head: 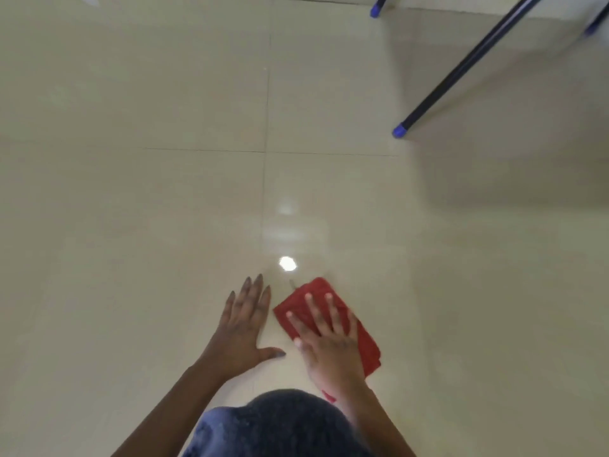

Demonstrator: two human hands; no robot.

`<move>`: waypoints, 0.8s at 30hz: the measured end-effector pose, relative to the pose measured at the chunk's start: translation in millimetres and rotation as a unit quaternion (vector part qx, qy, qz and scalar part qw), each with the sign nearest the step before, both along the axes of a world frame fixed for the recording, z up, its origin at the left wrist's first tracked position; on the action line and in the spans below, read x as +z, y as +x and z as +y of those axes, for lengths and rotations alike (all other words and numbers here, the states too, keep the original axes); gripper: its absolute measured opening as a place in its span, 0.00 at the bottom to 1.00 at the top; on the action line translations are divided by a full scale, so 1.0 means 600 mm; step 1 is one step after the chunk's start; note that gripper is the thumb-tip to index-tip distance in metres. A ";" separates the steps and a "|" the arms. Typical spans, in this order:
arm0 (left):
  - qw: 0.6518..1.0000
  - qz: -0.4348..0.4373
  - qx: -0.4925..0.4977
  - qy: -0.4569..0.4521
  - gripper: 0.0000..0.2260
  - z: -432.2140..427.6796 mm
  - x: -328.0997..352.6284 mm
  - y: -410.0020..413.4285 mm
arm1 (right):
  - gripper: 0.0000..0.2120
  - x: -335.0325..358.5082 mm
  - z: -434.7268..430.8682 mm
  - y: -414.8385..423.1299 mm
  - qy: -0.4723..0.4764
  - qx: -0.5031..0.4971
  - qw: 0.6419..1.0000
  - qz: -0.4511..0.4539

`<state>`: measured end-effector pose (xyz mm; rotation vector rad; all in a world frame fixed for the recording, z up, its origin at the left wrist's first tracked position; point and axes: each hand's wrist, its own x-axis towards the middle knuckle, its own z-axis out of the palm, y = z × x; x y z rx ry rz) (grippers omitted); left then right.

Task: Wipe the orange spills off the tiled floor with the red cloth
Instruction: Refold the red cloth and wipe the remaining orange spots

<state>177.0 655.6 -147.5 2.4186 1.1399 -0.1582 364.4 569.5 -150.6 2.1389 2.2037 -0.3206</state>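
No text, label, brand, number or sign can be read anywhere in the head view; the red cloth (329, 321) shows only plain fabric, with a small grey tab at its far edge too blurred to tell whether it carries print, and the cream floor tiles (164, 209) and the blue-capped dark legs (461, 70) bear no markings

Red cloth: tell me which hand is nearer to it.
Right. The right hand lies flat on top of the red cloth, fingers spread, pressing it to the tiled floor. The left hand rests palm-down on the bare tile just left of the cloth, not touching it.
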 end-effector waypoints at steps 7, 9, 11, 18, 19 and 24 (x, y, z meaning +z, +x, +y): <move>0.990 0.005 -0.141 0.031 0.47 -0.004 -0.010 0.145 | 0.26 -0.005 -0.055 0.180 -0.015 -0.348 0.937 0.003; 0.989 -0.001 -0.147 0.026 0.47 -0.008 -0.013 0.166 | 0.26 0.008 -0.063 0.163 -0.026 -0.315 0.949 0.000; 0.989 0.004 -0.147 0.018 0.47 -0.010 -0.017 0.181 | 0.24 0.006 -0.067 0.178 -0.025 -0.252 0.967 -0.006; 0.989 0.001 -0.145 0.031 0.46 -0.004 -0.021 0.186 | 0.22 0.007 0.008 0.290 -0.016 -0.346 0.937 0.039; 0.989 0.017 -0.145 0.018 0.45 -0.003 -0.014 0.190 | 0.23 0.014 0.014 0.283 0.003 -0.344 0.938 0.051; 0.969 0.159 -0.065 -0.180 0.30 0.024 0.139 0.276 | 0.20 0.094 0.045 0.279 0.013 -0.393 0.868 0.305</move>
